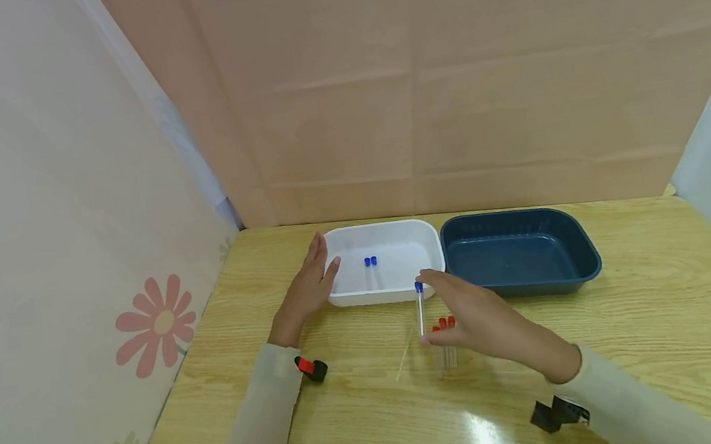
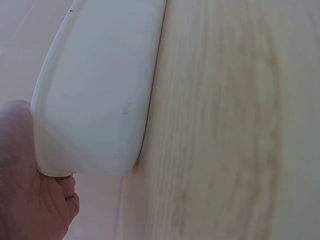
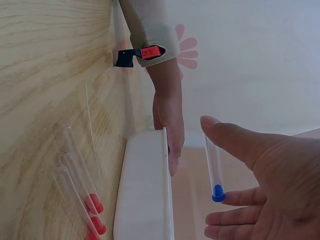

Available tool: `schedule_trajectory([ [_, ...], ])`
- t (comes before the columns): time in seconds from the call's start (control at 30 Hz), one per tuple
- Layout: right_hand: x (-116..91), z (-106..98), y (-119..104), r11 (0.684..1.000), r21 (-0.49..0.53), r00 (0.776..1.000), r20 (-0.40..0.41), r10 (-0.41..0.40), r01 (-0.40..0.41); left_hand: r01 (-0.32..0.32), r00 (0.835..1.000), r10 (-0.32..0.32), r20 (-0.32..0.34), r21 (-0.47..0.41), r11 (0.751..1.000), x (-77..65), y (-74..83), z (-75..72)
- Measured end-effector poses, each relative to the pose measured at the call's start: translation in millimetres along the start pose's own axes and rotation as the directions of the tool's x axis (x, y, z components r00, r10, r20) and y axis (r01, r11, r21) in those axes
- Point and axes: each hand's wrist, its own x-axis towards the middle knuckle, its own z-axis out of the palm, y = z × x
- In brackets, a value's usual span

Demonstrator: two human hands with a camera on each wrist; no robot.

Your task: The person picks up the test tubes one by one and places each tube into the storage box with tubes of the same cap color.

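My right hand (image 1: 481, 314) pinches a clear test tube with a blue cap (image 1: 421, 313), thumb at the bare end and a finger at the cap. The tube is held roughly upright, just in front of the white tray (image 1: 389, 295). At that tray's left end, my left hand (image 1: 305, 290) grips the rim, thumb over the inner side and the other fingers outside. Two blue-capped test tubes (image 1: 371, 261) lie inside the white tray. Below my right hand, three red-capped test tubes (image 3: 80, 185) lie side by side on the table, partly hidden in the head view.
A dark blue tray (image 1: 522, 289) stands directly right of the white one, with little gap between them. Both rest on a wood-grain table (image 1: 371, 432). Behind them hangs a tan sheet (image 1: 446, 88), and a flower-printed sheet (image 1: 55, 219) borders the left side.
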Motion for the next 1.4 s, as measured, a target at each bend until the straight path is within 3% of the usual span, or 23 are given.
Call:
schedule_trajectory([
  [1.4, 56, -4, 17, 0.998, 0.024, 0.998, 0.020, 0.059, -0.059, -0.001, 1.000, 0.001, -0.020, -0.016, 1.000, -0.9, -1.9, -0.4],
])
